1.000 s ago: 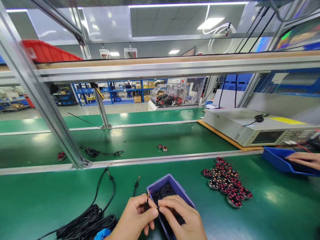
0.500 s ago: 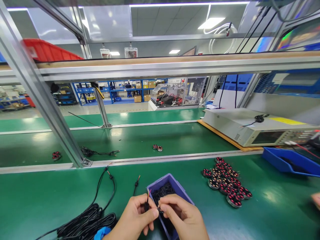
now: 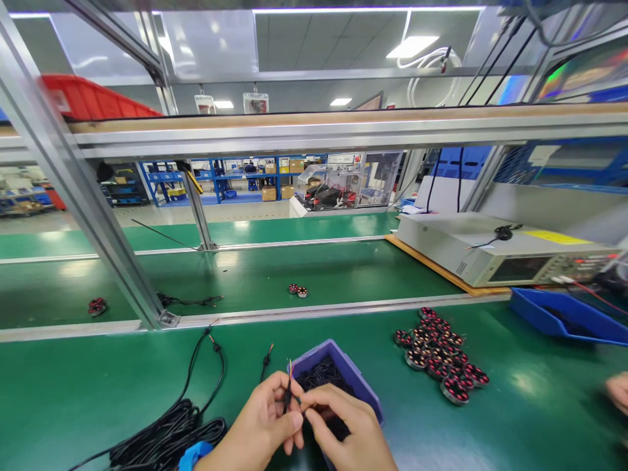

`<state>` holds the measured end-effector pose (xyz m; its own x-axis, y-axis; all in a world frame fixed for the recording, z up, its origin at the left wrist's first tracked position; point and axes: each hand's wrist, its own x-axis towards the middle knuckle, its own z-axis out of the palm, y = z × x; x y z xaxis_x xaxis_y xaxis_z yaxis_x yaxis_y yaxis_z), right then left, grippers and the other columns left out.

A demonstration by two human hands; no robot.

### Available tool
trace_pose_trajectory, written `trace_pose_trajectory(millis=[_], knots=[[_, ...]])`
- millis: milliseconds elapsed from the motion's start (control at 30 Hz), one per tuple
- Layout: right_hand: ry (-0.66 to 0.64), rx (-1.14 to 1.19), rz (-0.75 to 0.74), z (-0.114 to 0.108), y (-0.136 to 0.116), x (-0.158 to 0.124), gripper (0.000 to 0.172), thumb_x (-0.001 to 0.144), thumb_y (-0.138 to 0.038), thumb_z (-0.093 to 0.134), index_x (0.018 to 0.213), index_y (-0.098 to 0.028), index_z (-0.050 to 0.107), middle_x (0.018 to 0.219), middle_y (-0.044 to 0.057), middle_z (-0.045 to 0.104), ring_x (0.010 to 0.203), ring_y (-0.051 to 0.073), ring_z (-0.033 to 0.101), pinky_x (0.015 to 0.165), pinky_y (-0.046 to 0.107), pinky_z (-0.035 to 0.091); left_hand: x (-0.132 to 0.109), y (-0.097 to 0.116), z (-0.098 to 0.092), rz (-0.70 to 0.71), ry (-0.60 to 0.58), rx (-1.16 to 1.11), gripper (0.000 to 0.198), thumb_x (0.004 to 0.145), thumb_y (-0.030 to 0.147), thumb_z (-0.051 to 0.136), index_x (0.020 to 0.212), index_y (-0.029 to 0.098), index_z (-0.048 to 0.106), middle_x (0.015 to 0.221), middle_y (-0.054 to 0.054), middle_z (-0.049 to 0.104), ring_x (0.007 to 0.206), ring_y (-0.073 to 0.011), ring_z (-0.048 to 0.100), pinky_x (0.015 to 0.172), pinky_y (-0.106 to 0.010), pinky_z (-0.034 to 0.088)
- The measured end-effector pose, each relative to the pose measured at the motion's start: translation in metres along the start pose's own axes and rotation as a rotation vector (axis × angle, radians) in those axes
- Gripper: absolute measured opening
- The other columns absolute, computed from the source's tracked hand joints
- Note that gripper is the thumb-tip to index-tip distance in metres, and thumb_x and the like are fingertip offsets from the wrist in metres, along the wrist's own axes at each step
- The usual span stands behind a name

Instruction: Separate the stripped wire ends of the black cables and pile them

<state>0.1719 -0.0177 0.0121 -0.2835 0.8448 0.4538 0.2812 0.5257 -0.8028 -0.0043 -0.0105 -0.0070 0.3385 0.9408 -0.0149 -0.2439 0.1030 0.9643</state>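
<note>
My left hand (image 3: 265,418) is closed around a black cable (image 3: 288,396), whose thin coloured wires stick up above the fingers. Close against it, the fingertips of my right hand (image 3: 343,418) are pinched together on something too small to make out. Both hands are over the near left side of a purple bin (image 3: 362,376) holding many short black pieces (image 3: 326,375). Left of the bin, a short black cable end (image 3: 266,361) with bare coloured wires lies on the green bench. A large coil of black cable (image 3: 157,432) rests beside my left wrist.
Several round motor parts (image 3: 436,353) with red and black windings are grouped on the right. Behind them are a blue tray (image 3: 549,314) and a grey instrument (image 3: 490,242). A metal post (image 3: 98,196) rises on the left. Another person's hand (image 3: 618,389) shows at the right edge.
My right hand has shifted slightly left, with its fingertips against my left fingers. The cable's coloured wires now stand a little higher. The view has turned slightly.
</note>
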Motion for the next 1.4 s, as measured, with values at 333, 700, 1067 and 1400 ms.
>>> trace_pose_trajectory(millis=[333, 700, 1067, 1400], knots=[[-0.087, -0.912, -0.217, -0.008, 0.03, 0.009, 0.02, 0.075, -0.004, 0.073, 0.07, -0.022, 0.07, 0.066, 0.002, 0.068, 0.07, 0.024, 0.061, 0.062, 0.034, 0.047, 0.004, 0.004, 0.013, -0.188, -0.001, -0.071, 0.056, 0.079, 0.072, 0.06, 0.094, 0.018, 0.06, 0.059, 0.005, 0.056, 0.039, -0.01, 0.059, 0.031, -0.014, 0.024], [-0.048, -0.823, -0.151, -0.015, 0.035, 0.003, 0.024, 0.089, 0.0, 0.05, 0.082, -0.022, 0.059, 0.079, 0.0, 0.064, 0.071, 0.017, 0.064, 0.061, 0.026, 0.05, 0.007, 0.008, 0.015, -0.235, 0.088, 0.096, 0.055, 0.062, 0.068, 0.078, 0.071, 0.017, 0.06, 0.053, 0.005, 0.053, 0.046, -0.0102, 0.056, 0.032, -0.012, 0.026], [0.042, -0.251, 0.002, -0.015, 0.01, 0.002, 0.021, 0.102, -0.021, 0.036, 0.092, -0.024, 0.055, 0.083, 0.002, 0.063, 0.073, 0.017, 0.065, 0.064, 0.024, 0.051, 0.007, 0.012, 0.018, -0.205, 0.174, 0.115, 0.059, 0.058, 0.072, 0.077, 0.069, 0.017, 0.059, 0.049, 0.008, 0.046, 0.042, -0.0066, 0.045, 0.034, -0.013, 0.019], [0.1, -0.102, 0.055, -0.013, 0.008, -0.001, 0.023, 0.102, -0.032, 0.039, 0.091, -0.023, 0.058, 0.081, 0.002, 0.063, 0.063, 0.016, 0.06, 0.058, 0.022, 0.049, 0.005, 0.016, 0.019, -0.204, 0.157, 0.114, 0.058, 0.059, 0.07, 0.078, 0.071, 0.017, 0.06, 0.051, 0.007, 0.047, 0.043, -0.0072, 0.046, 0.034, -0.013, 0.019]])
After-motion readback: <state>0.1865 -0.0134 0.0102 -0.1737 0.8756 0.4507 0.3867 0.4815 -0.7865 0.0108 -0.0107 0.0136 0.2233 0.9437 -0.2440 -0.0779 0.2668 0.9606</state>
